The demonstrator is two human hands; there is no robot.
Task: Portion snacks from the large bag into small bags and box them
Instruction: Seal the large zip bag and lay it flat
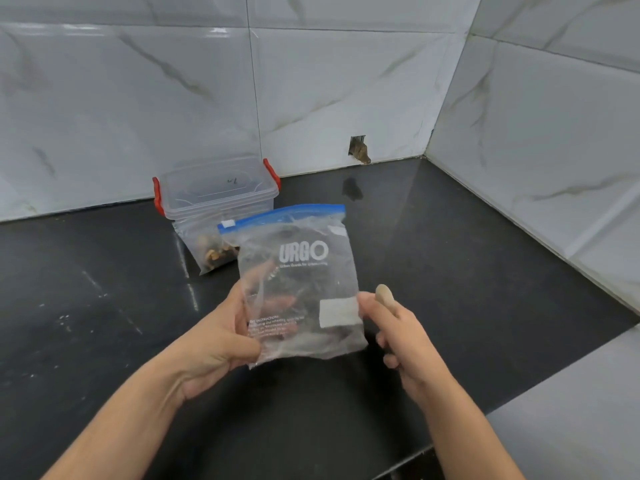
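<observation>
Left hand grips the clear zip bag; right hand pinches its edge; lidded box behind on the surface.

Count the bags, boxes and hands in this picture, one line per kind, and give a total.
Bags: 2, the held bag and the snack bag by the box
Boxes: 1, the box
Hands: 2, left hand and right hand
Total: 5
</observation>
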